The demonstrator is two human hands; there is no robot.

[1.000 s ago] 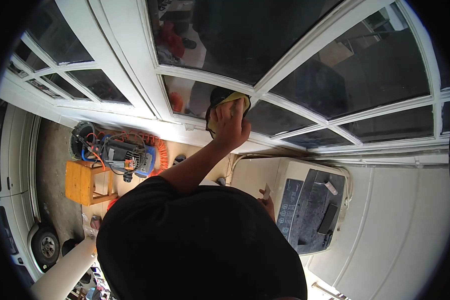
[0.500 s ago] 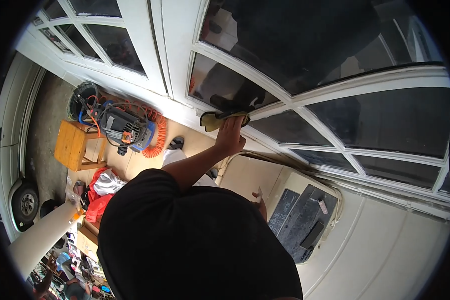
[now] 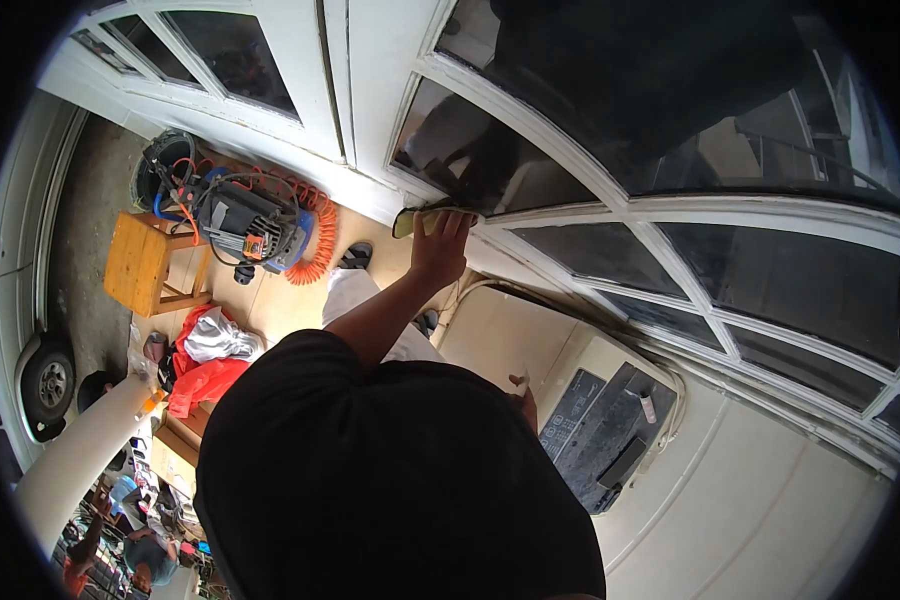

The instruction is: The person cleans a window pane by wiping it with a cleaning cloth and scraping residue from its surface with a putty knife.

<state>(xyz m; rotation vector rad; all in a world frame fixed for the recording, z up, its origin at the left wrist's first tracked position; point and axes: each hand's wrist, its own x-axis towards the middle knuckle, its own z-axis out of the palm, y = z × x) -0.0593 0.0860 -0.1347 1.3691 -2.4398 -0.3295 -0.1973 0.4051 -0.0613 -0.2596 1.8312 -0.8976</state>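
Observation:
My left hand (image 3: 440,250) presses a folded yellow-green cloth (image 3: 406,222) with dark edging against the white ledge below a glass pane (image 3: 470,150). Its fingers lie over the cloth, which is bunched against the frame. Lower right, my right hand (image 3: 523,398) is mostly hidden behind my black shirt (image 3: 400,480). Its fingers are closed around something small and pale that I cannot make out, above the beige top of a machine (image 3: 500,335).
A compressor (image 3: 245,225) with an orange coiled hose (image 3: 322,240), a black bucket (image 3: 167,155) and a wooden stool (image 3: 140,262) stand left. Red and white cloths (image 3: 205,365) lie below. A vehicle wheel (image 3: 48,385) is far left. People sit at the lower left.
My left hand and the cloth have shifted slightly left and up along the frame. The view has tilted a little, and more of a person at the lower left shows.

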